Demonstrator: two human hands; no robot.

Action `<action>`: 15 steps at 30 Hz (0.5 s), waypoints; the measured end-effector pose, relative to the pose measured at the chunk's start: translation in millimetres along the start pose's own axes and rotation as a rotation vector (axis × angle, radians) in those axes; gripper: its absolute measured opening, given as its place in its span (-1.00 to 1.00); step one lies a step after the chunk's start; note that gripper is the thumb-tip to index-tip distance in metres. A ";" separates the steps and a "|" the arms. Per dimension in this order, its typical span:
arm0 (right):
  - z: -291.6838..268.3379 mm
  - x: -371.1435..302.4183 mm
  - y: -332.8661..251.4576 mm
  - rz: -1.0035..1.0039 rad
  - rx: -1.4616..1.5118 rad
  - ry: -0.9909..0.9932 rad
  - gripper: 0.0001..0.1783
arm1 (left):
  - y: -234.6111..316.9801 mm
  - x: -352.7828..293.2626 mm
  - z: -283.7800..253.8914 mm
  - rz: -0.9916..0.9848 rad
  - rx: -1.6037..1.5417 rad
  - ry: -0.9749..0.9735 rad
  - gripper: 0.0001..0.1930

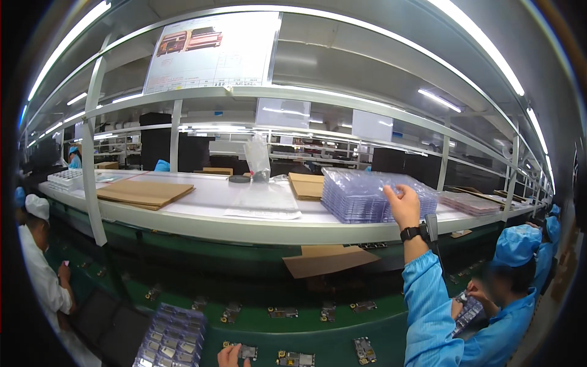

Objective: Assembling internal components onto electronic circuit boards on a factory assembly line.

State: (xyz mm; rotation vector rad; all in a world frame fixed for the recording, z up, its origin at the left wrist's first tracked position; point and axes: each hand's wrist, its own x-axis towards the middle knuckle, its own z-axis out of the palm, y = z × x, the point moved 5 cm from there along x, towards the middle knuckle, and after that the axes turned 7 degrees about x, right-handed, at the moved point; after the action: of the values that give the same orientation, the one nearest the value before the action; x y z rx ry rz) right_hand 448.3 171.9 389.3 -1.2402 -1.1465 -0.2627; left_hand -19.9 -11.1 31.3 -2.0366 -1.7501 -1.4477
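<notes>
My right hand [403,205] is raised at the shelf, with a dark band round the wrist. Its thumb and fingers curl together over the stack of clear plastic trays [351,205]; what lies between the fingertips is lost against the clear plastic. Low in the view, at the bottom edge, my left hand [230,356] pinches a small circuit board [249,352] above the green belt. Only the fingers of that hand show. A tray of boards [170,339] in clear plastic pockets lies to its left.
More circuit boards [296,358] lie spaced along the green belt [269,330]. A cardboard sheet [330,262] juts out under the white shelf [293,233]. Flat cardboard [147,193] and plastic bags [264,202] lie on the shelf. Co-workers sit at the right [501,306] and left [46,263].
</notes>
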 end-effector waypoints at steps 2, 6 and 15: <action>8.9 6.5 17.5 -0.026 -0.114 -0.027 -0.43 | -9.2 2.2 11.9 -0.042 -0.010 -0.013 -0.57; 4.2 18.4 37.3 -0.086 -0.158 -0.054 -0.55 | -56.0 -14.7 52.6 0.047 0.022 0.050 -0.60; 5.8 18.3 34.9 -0.187 -0.019 -0.091 -0.67 | -66.7 -8.3 64.6 0.030 0.104 0.030 -0.59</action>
State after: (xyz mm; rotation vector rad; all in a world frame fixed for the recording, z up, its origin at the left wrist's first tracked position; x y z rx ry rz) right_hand 478.3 197.2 382.2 -1.1720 -1.3439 -0.3611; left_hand -35.4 44.6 -41.8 -1.9709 -1.7375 -1.3419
